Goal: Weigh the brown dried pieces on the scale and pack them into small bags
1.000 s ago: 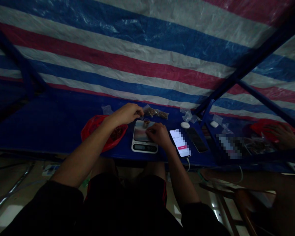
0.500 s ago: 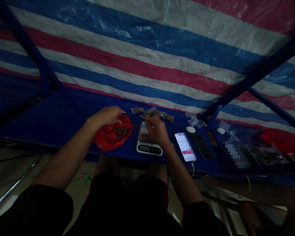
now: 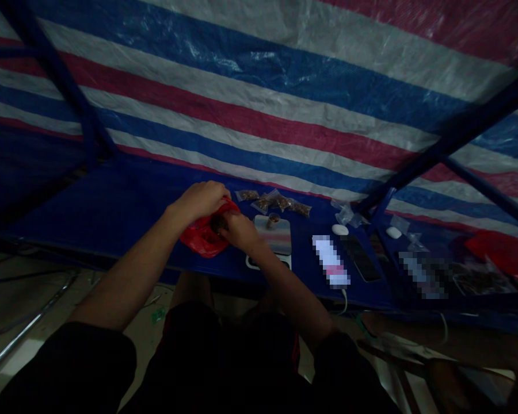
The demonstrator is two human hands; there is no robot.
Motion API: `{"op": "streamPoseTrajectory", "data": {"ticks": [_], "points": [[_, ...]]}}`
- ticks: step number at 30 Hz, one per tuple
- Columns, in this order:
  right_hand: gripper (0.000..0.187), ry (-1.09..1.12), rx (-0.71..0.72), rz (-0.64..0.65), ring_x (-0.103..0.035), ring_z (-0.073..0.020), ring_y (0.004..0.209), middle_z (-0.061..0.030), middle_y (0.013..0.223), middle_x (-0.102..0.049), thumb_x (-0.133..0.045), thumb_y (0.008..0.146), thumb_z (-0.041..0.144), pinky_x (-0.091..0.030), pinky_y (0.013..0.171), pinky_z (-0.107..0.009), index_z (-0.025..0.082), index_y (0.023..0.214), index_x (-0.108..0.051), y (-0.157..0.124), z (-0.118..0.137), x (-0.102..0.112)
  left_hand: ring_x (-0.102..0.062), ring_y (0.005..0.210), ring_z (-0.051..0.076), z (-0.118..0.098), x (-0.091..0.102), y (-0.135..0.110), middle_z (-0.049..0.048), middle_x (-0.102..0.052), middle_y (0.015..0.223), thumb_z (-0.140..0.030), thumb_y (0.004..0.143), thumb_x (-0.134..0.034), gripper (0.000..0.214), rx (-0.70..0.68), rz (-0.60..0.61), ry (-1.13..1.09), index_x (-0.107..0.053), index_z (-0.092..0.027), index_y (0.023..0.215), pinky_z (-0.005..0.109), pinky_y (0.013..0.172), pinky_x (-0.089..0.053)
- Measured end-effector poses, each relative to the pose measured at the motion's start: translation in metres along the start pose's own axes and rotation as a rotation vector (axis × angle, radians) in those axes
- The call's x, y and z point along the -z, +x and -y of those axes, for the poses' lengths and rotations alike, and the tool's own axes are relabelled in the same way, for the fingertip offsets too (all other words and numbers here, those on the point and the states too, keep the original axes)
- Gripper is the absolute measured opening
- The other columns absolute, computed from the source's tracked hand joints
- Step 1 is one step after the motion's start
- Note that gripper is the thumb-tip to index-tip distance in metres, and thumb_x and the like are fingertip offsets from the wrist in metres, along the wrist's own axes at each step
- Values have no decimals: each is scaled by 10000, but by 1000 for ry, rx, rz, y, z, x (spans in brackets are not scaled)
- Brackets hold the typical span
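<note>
Red plastic makes up the open bag [image 3: 204, 246] at the near left of the scale [image 3: 280, 246], on the blue table [image 3: 149, 192]. The left hand [image 3: 205, 198] is curled over the bag's far edge, grasping the red film under its fingertips. The right hand [image 3: 240, 230] reaches in from the right side, fingers inside the mouth, at the dark loose bits [image 3: 218, 223]; whether they pinch any, I cannot tell. The bag's main bulk lies below and left of the right fingers, near of the left hand. On the scale's plate, right of both hands, stands a small cup [image 3: 273, 221] with brownish contents. Filled clear sachets [image 3: 281, 202] lie on the far side.
</note>
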State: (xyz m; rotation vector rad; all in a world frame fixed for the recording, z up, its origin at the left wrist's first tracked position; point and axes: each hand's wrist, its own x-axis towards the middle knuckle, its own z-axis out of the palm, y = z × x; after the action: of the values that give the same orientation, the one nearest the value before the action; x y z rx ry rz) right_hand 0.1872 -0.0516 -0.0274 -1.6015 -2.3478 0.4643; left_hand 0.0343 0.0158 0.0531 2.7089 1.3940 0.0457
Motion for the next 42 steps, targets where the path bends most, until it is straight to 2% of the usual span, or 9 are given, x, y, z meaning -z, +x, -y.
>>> {"op": "streamPoseTrajectory", "data": {"ticks": [3, 9, 15, 19, 23, 29, 32, 35, 42], "points": [[564, 1, 51, -12, -605, -326, 1380, -203, 1512, -605, -750, 950, 288, -526, 1104, -428, 153, 1473, -589, 6, -2, -6, -716, 1131, 273, 0, -4, -1, 95, -790, 1230, -262, 1010, -527, 346, 19, 2, 9, -812, -273, 1206, 339, 939, -534], [334, -14, 58, 102, -714, -273, 1234, -154, 1337, -750, -675, 981, 183, -531, 1070, -369, 168, 1312, -720, 14, -3, -3, -636, 1236, 308, -5, -9, -24, 139, -700, 1322, -244, 952, -655, 339, -113, -197, 18, -748, -183, 1272, 400, 1078, -495], [207, -59, -5, 127, -769, -294, 1124, -175, 1190, -809, -631, 1000, 165, -547, 925, -342, 162, 1120, -801, 6, -2, 14, -757, 1022, 265, -4, -34, -40, 108, -810, 1091, -181, 933, -610, 198, -1, 151, -85, -791, -193, 1013, 329, 878, -551], [237, -23, 11, 87, -775, -277, 1078, -134, 1132, -833, -616, 994, 132, -529, 913, -333, 204, 1069, -829, 3, -5, 21, -764, 1105, 300, -4, -45, -33, 174, -794, 1211, -191, 907, -625, 262, 48, 176, -25, -786, -160, 1111, 333, 894, -564], [240, 31, 50, 20, -783, -255, 953, -98, 998, -846, -635, 964, 112, -521, 854, -316, 212, 955, -853, 3, -16, 31, -784, 1054, 317, -11, -45, -26, 196, -807, 1165, -235, 893, -674, 253, 67, 214, -13, -797, -153, 1099, 339, 838, -580], [216, 109, 61, -171, -777, -253, 881, -47, 920, -840, -680, 923, 132, -552, 838, -356, 221, 968, -871, -20, -51, 84, -777, 1096, 286, -14, -45, -19, 166, -821, 1176, -170, 883, -683, 268, 62, 274, -11, -810, -171, 1119, 308, 885, -571], [210, 73, -3, -59, -758, -211, 797, -43, 836, -823, -663, 934, 124, -520, 754, -300, 192, 931, -862, -37, -69, 117, -784, 1043, 261, -14, -47, -15, 127, -839, 1116, -158, 843, -726, 272, 67, 307, -9, -824, -196, 1095, 282, 871, -566], [206, -50, -6, 9, -748, -191, 800, -41, 867, -829, -674, 928, 111, -484, 741, -278, 188, 867, -855, -46, -82, 135, -783, 1032, 265, -14, -50, -12, 124, -843, 1090, -153, 825, -739, 270, 64, 310, -5, -834, -199, 1074, 285, 878, -563], [172, -108, 0, 150, -786, -219, 938, -65, 986, -858, -725, 912, 101, -506, 842, -284, 197, 923, -868, -37, -96, 122, -781, 1024, 265, -16, -54, -11, 141, -839, 1100, -114, 870, -653, 290, 51, 267, -23, -838, -202, 1075, 308, 894, -561]]}}
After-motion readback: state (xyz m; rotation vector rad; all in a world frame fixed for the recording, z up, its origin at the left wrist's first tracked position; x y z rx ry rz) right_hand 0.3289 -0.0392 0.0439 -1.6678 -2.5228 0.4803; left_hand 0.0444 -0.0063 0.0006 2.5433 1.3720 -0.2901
